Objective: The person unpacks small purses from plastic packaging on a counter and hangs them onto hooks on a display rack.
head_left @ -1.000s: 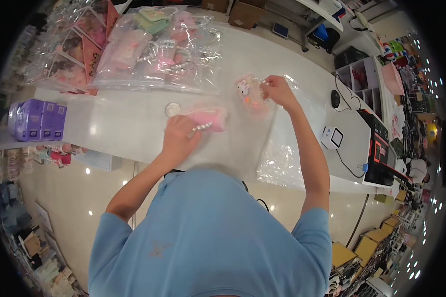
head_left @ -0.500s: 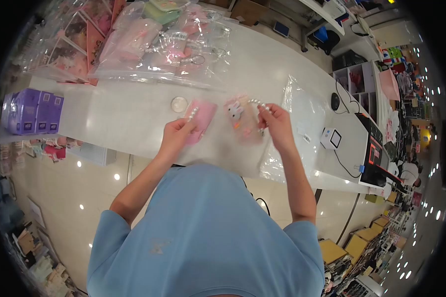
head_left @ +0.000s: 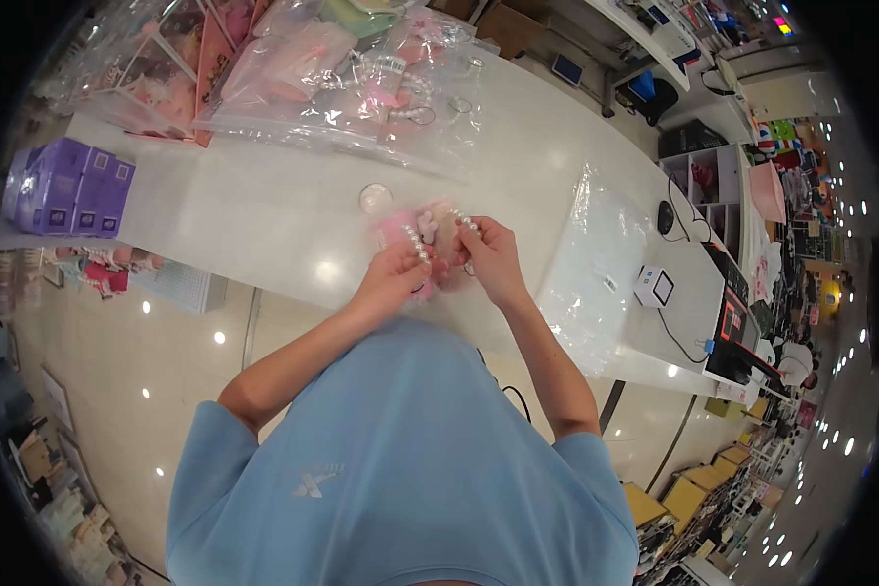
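Change: pink item (head_left: 385, 230) and figure-decorated item (head_left: 445, 232) brought together | left hand (head_left: 389, 281) pinches beaded strap (head_left: 416, 240); right hand (head_left: 496, 260) pinches pearly strand (head_left: 465, 219) | place: table (head_left: 293, 210), near side | effect: both within shared reach

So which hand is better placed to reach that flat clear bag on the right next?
Probably the right hand: it's nearer the flat clear bag than the left hand. Both hold pearly strands, though.
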The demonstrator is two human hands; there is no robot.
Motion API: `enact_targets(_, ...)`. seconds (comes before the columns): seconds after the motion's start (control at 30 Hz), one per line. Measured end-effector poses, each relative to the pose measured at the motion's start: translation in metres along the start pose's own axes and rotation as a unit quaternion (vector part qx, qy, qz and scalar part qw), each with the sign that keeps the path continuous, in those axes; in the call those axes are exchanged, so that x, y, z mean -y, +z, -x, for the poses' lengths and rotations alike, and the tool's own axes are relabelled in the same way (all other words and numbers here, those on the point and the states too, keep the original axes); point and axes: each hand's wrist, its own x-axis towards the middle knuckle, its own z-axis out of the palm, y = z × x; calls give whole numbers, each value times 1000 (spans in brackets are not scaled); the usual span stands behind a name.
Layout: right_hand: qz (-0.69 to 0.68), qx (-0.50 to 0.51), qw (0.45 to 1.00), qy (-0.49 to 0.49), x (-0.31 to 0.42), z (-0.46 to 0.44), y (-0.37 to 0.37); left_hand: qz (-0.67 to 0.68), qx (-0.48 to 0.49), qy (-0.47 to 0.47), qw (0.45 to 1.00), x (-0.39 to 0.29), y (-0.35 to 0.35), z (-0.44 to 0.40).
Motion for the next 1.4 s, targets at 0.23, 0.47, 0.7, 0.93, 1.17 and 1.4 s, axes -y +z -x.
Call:
enact_targets(0.23, 51, -18, 999, 1, -27, -4, 6, -24, 22, -16, 999, -9, -2, 9)
enact_targets(0.47, 62, -64, 996, -8, -23, 8, 17, -148, 15, 59, 987, -6, -21, 17)
enact_targets(0.7, 42, -141, 986, -83, -31, 19, 34, -494, -36, 310, 812, -30, -47, -13)
enact_targets(0.93, 178, -108, 958, -196, -51, 33, 46, -558, 146, 443, 686, -43, -30, -61)
enact_targets(1.17, 300, -200, 914, -187, -68, 25, 37, -577, 172, 397, 693, -29, -27, -76)
enact_targets(1.4, 262, -152, 913, -272, -68, 14, 17, -534, 81, 337, 771, -29, -8, -43)
